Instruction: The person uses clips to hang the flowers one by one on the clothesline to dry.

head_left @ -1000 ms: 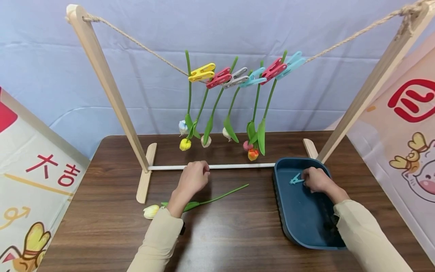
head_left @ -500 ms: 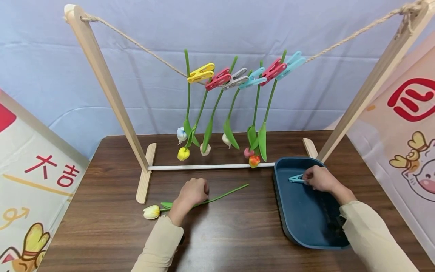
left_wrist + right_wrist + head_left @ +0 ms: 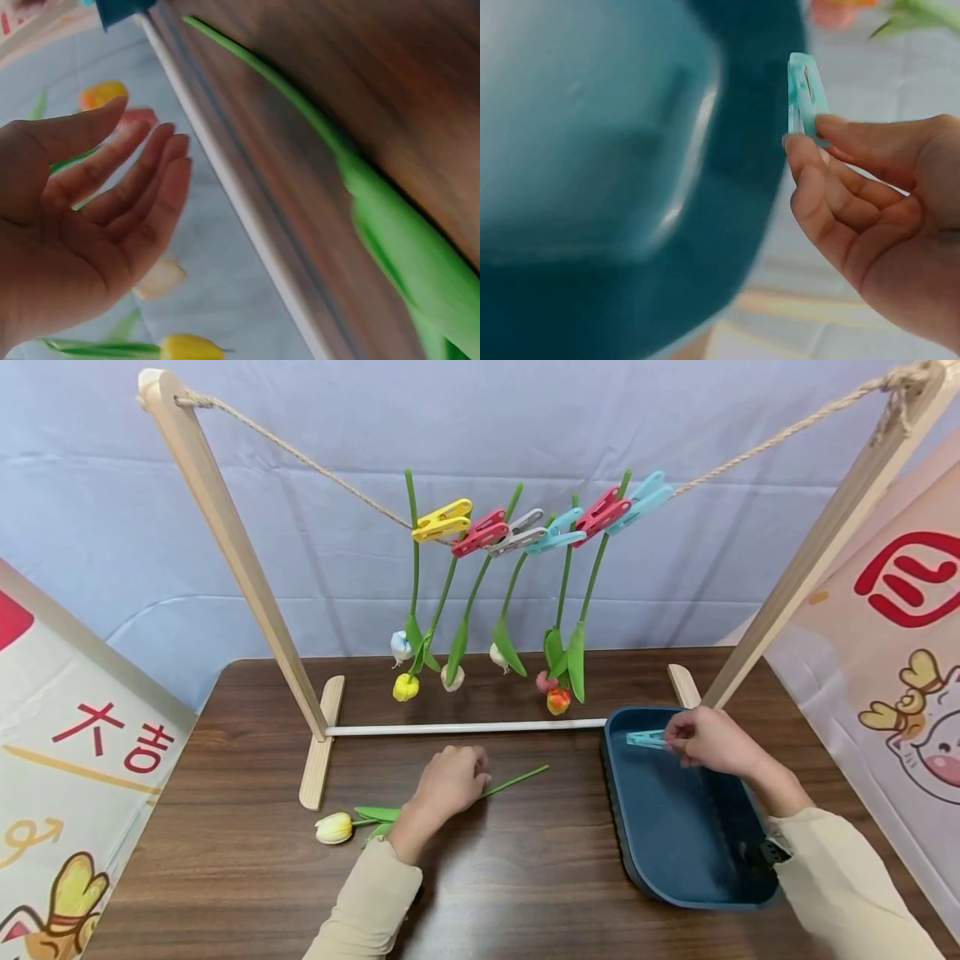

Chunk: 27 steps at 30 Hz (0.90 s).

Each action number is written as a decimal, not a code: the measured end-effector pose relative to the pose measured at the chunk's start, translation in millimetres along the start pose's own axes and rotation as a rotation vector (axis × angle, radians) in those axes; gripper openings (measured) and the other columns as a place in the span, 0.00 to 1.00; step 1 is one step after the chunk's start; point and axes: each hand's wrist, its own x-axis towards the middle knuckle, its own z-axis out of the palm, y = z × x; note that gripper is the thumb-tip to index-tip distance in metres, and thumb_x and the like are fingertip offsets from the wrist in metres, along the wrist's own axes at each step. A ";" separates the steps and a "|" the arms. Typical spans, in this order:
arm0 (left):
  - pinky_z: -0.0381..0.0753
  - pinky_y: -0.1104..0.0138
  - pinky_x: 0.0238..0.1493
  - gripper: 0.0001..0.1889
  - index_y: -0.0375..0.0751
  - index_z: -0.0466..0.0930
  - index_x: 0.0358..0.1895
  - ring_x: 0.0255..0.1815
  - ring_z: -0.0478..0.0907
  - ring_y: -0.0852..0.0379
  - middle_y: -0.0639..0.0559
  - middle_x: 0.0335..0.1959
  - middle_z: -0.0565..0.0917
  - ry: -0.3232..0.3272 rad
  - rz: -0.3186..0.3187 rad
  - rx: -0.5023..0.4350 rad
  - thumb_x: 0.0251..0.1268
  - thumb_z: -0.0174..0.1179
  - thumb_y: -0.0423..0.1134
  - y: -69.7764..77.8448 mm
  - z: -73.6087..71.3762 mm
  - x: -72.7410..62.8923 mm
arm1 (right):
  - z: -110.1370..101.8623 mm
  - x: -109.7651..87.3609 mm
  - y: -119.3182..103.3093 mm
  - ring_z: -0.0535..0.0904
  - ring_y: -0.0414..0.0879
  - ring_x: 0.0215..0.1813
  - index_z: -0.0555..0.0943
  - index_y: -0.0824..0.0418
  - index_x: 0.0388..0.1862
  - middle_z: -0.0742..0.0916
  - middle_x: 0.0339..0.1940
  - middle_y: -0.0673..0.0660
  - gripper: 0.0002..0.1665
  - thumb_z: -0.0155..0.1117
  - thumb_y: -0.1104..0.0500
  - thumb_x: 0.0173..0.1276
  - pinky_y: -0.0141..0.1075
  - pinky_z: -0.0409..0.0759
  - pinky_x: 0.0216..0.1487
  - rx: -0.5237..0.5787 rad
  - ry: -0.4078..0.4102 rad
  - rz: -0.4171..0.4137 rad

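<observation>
Between thumb and fingertips my right hand point(image 3: 711, 743) pinches a light blue clothespin point(image 3: 645, 739) over the far part of the dark blue tray. In the right wrist view that clothespin point(image 3: 807, 97) points away from the fingertips. My left hand point(image 3: 452, 779) hovers over a cream-yellow artificial tulip point(image 3: 333, 828) lying on the table, covering part of its stem in the head view. Seen from the left wrist, the left hand point(image 3: 105, 202) holds nothing and its fingers are loosely bent, apart from the green stem point(image 3: 270, 75).
A rope point(image 3: 300, 453) sags between two wooden posts point(image 3: 228, 539). Several tulips hang from it upside down, clipped by yellow point(image 3: 442, 520), red, grey and light blue clothespins. A white rod point(image 3: 465, 727) joins the stand's feet. The blue tray point(image 3: 622, 839) stands at the right.
My right hand has taken hold of the light blue clothespin in the tray and raised it slightly. My left hand has moved down, then right, along the tulip's stem.
</observation>
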 end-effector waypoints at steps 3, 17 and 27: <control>0.73 0.64 0.29 0.03 0.42 0.80 0.31 0.25 0.75 0.57 0.55 0.22 0.77 0.052 0.084 -0.020 0.58 0.61 0.37 12.8 -0.7 3.4 | 0.3 1.9 -21.8 0.76 0.43 0.19 0.80 0.68 0.28 0.79 0.18 0.53 0.05 0.57 0.71 0.61 0.33 0.73 0.20 0.006 -0.017 -0.051; 0.70 0.72 0.26 0.07 0.42 0.81 0.33 0.22 0.71 0.64 0.57 0.24 0.78 0.198 0.271 -0.084 0.58 0.62 0.41 49.6 -3.7 12.0 | 31.4 14.2 -87.6 0.77 0.41 0.21 0.80 0.62 0.29 0.80 0.19 0.48 0.04 0.61 0.69 0.60 0.31 0.75 0.22 0.081 -0.070 -0.289; 0.73 0.71 0.29 0.04 0.43 0.82 0.29 0.24 0.73 0.63 0.57 0.25 0.80 0.191 0.284 -0.132 0.59 0.61 0.37 45.1 -10.0 8.4 | 38.4 13.6 -89.8 0.75 0.37 0.23 0.74 0.69 0.46 0.81 0.25 0.48 0.17 0.64 0.70 0.57 0.30 0.74 0.24 0.087 0.008 -0.305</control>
